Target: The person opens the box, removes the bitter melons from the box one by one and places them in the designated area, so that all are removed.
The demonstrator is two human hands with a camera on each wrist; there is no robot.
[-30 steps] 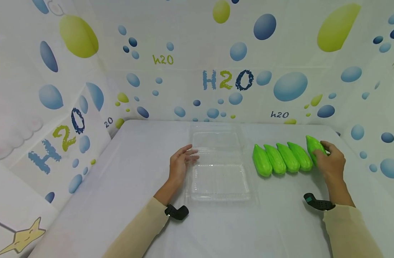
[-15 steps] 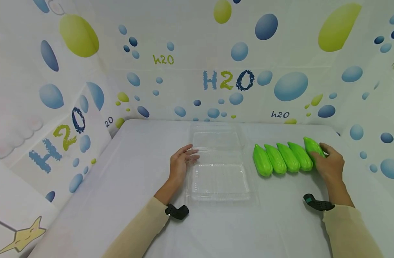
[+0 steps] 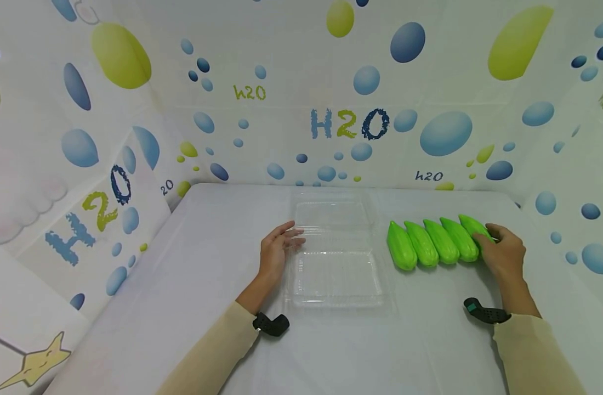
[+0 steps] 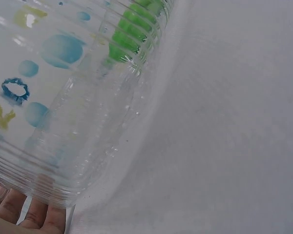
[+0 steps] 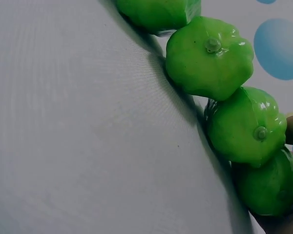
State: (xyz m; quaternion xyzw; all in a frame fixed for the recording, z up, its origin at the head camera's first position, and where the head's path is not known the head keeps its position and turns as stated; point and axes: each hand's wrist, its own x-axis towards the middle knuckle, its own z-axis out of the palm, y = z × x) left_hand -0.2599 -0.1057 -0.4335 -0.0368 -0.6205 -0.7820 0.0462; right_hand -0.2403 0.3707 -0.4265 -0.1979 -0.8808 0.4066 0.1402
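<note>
Two walls of bubble-print backdrop (image 3: 331,82) rise behind the white desk (image 3: 208,247) I am watching from afar. Open on the desk lies a clear clamshell box (image 3: 337,277), lid half toward the backdrop, tray half nearer me. My left hand (image 3: 277,249) rests flat at its left edge with a wide, straight-fingered grip, fingertips (image 4: 34,217) touching the plastic rim; it sits where it sat a second ago. Right of the box lies a row of four green ridged gourds (image 3: 432,244), side by side and touching. My right hand (image 3: 501,252) has its grip curled round the fifth gourd (image 3: 474,226) at the row's right end. A second ago that gourd was tilted up and apart from the row; now it has come down flat, lying against its neighbour. Black wrist mounts (image 3: 271,323) sit at both cuffs
</note>
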